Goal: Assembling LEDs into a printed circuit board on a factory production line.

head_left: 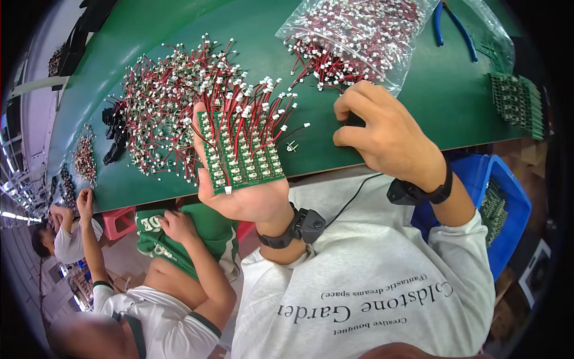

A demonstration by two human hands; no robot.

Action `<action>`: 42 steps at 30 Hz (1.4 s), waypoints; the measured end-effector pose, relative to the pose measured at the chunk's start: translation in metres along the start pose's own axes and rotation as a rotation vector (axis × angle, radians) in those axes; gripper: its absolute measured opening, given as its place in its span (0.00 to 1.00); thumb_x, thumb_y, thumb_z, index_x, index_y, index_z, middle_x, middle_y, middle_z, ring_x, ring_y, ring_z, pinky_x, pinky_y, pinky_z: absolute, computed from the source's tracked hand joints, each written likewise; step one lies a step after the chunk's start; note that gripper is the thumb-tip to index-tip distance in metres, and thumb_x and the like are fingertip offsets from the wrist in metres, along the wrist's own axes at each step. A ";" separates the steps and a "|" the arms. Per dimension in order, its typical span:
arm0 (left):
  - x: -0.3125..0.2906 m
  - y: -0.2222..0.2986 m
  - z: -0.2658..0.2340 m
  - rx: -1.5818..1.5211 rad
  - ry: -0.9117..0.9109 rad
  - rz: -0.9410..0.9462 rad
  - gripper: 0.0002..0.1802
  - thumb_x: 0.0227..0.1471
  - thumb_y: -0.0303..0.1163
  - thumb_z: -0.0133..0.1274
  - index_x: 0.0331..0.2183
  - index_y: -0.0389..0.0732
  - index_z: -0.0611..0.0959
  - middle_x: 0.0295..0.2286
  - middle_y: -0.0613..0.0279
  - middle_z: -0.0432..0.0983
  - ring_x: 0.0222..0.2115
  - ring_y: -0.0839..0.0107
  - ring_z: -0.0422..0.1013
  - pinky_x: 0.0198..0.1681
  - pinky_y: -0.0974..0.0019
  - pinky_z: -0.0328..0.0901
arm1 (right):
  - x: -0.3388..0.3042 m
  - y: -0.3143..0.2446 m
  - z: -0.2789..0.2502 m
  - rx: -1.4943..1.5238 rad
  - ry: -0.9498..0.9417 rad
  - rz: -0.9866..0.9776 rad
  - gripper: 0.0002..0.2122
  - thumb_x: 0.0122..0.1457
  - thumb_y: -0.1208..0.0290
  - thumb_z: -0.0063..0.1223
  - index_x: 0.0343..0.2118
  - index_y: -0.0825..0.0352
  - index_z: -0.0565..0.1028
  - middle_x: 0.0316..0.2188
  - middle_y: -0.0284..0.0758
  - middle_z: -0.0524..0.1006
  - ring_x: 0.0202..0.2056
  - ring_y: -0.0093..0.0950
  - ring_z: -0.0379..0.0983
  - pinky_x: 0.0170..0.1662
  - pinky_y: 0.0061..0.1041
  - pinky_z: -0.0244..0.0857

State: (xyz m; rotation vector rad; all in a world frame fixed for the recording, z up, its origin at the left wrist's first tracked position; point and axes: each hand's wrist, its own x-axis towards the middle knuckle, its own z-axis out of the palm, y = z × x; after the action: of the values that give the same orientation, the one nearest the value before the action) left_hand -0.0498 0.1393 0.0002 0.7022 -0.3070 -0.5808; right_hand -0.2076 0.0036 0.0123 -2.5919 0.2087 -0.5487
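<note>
My left hand is closed around the edges of a green circuit board panel, held over the front of the table. Rows of small boards make up the panel, and red and black wires with white connectors stand up from its far part. Right of it hovers my right hand, its curled thumb and index finger apart and nothing visible between them. A small metallic piece lies on the table between the hands. Behind my right hand, a clear plastic bag spills wires with white connectors.
A large heap of wired boards covers the green table at left, beside black items. Blue-handled pliers and stacked panels lie at right. A blue bin holds boards below. A co-worker sits at left.
</note>
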 end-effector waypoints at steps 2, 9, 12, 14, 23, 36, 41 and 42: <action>0.002 -0.003 0.002 -0.015 0.059 0.027 0.43 0.56 0.52 0.36 0.65 0.35 0.54 0.59 0.48 0.62 0.57 0.50 0.63 0.60 0.43 0.57 | 0.008 -0.004 0.004 -0.057 0.115 -0.068 0.07 0.41 0.79 0.56 0.27 0.65 0.76 0.35 0.34 0.72 0.42 0.35 0.70 0.42 0.33 0.65; 0.000 -0.004 0.011 -0.151 -0.015 -0.104 0.40 0.57 0.52 0.32 0.64 0.39 0.58 0.56 0.50 0.67 0.53 0.51 0.66 0.57 0.44 0.60 | 0.026 -0.047 0.004 0.508 0.382 -0.056 0.10 0.45 0.88 0.60 0.32 0.70 0.78 0.26 0.37 0.77 0.27 0.35 0.75 0.30 0.28 0.69; 0.002 -0.010 0.014 -0.151 0.030 -0.141 0.40 0.57 0.51 0.32 0.65 0.39 0.58 0.56 0.50 0.67 0.53 0.52 0.67 0.57 0.45 0.61 | 0.026 -0.045 0.007 0.564 0.360 -0.003 0.09 0.47 0.86 0.61 0.33 0.71 0.78 0.28 0.39 0.78 0.29 0.33 0.76 0.32 0.27 0.70; 0.001 -0.009 0.021 -0.143 0.004 -0.127 0.40 0.56 0.51 0.32 0.65 0.39 0.58 0.55 0.49 0.67 0.53 0.52 0.67 0.57 0.46 0.60 | 0.024 -0.045 0.007 0.562 0.352 0.056 0.09 0.48 0.86 0.61 0.33 0.70 0.78 0.29 0.39 0.78 0.29 0.33 0.77 0.31 0.27 0.70; -0.016 -0.018 0.045 -0.099 0.035 -0.037 0.38 0.57 0.53 0.27 0.59 0.37 0.67 0.54 0.38 0.67 0.52 0.44 0.67 0.58 0.43 0.59 | 0.008 -0.041 0.007 0.418 0.468 0.007 0.08 0.48 0.84 0.60 0.33 0.70 0.77 0.27 0.38 0.76 0.27 0.36 0.74 0.29 0.30 0.68; -0.029 -0.030 0.057 -0.180 -0.152 -0.028 0.43 0.54 0.53 0.37 0.65 0.36 0.55 0.54 0.41 0.66 0.53 0.49 0.67 0.57 0.46 0.60 | -0.009 -0.032 0.003 0.225 0.437 -0.035 0.07 0.48 0.83 0.59 0.32 0.71 0.74 0.26 0.38 0.73 0.26 0.36 0.72 0.29 0.32 0.68; -0.028 -0.034 0.060 -0.041 -0.174 0.026 0.45 0.53 0.52 0.40 0.64 0.34 0.53 0.54 0.38 0.65 0.53 0.49 0.67 0.57 0.46 0.61 | -0.012 -0.029 0.005 0.235 0.413 -0.010 0.07 0.48 0.82 0.58 0.31 0.71 0.75 0.26 0.38 0.73 0.26 0.36 0.72 0.30 0.31 0.69; -0.026 -0.036 0.058 -0.097 -0.228 0.032 0.45 0.52 0.51 0.40 0.64 0.34 0.53 0.54 0.38 0.65 0.52 0.49 0.67 0.57 0.47 0.62 | -0.012 -0.029 0.005 0.236 0.404 -0.005 0.07 0.48 0.82 0.58 0.31 0.71 0.75 0.26 0.38 0.73 0.26 0.35 0.72 0.30 0.32 0.69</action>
State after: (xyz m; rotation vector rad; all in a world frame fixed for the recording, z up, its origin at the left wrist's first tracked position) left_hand -0.1112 0.1031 0.0162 0.5374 -0.4981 -0.6418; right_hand -0.2154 0.0340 0.0186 -2.2334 0.2517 -1.0318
